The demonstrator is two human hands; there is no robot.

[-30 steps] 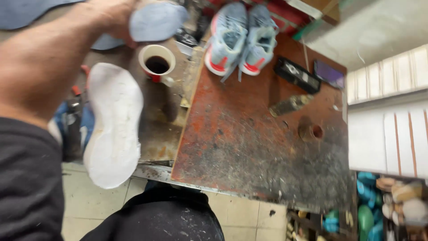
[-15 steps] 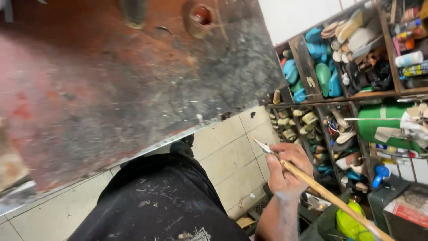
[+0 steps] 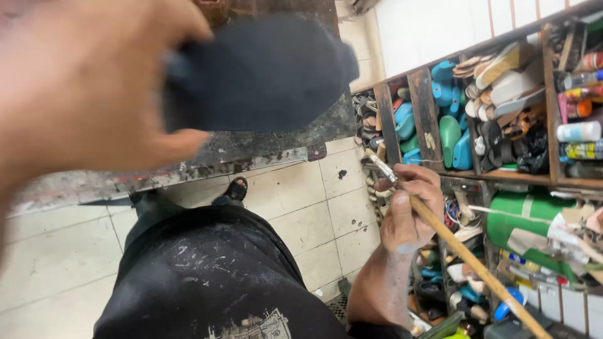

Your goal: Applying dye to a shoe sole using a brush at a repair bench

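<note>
Half a second ago only the right hand showed; now the left hand has come up close to the camera, blurred, its fingers closed around a dark shoe sole held above the worn, rust-coloured surface. The view has swung, so less of that surface shows and more of the tiled floor and the person's black, paint-flecked trousers.

The right hand stays low beside the knee, fingers curled shut on a long wooden-handled brush; its metal-collared tip points up and left, the handle running down toward the lower right corner, much as before.

Beside that hand stand wooden shelves. The upper compartments hold blue and green shoe forms standing on end, then stacked tan and white soles. At the far right edge small bottles and tubes lie on their sides, white, orange and yellow; their labels are too small to make out. Below, a green roll with white bands lies across a lower shelf among loose scraps.
</note>
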